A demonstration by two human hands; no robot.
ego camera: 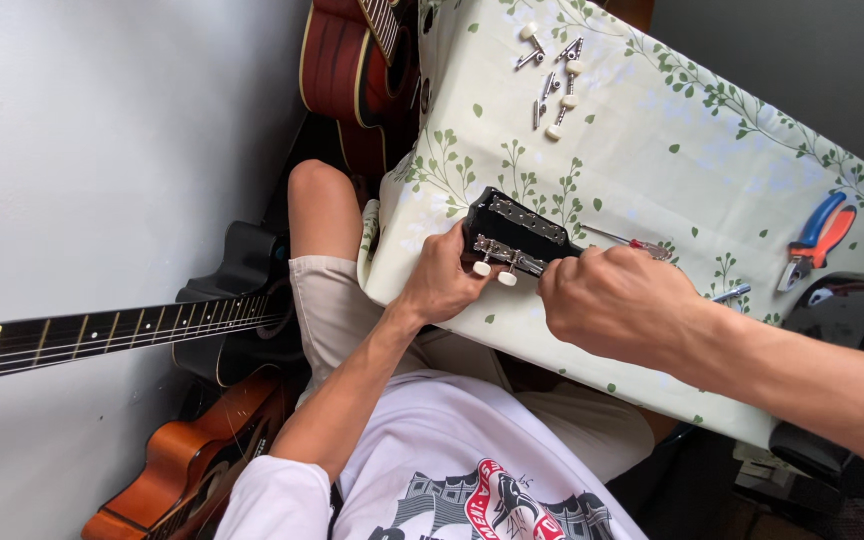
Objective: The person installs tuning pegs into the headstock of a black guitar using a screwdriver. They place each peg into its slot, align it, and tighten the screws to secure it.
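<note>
Between both hands' fingers, over the leaf-printed cloth surface [652, 150]: left hand [439, 283] gripping black glossy guitar headstock [508, 226]; right hand [614, 300] clasping red-handled screwdriver [634, 243].

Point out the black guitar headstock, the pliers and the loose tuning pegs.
Black guitar headstock [512, 222], head view, top face.
Blue-and-orange-handled pliers [820, 238], head view, handles.
Loose metal tuning pegs with cream knobs [555, 80], head view, middle of cluster.

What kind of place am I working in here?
Likely a small home guitar-repair corner: several guitars lean against the wall, loose tuning pegs and pliers lie on a leaf-patterned tablecloth.
</note>
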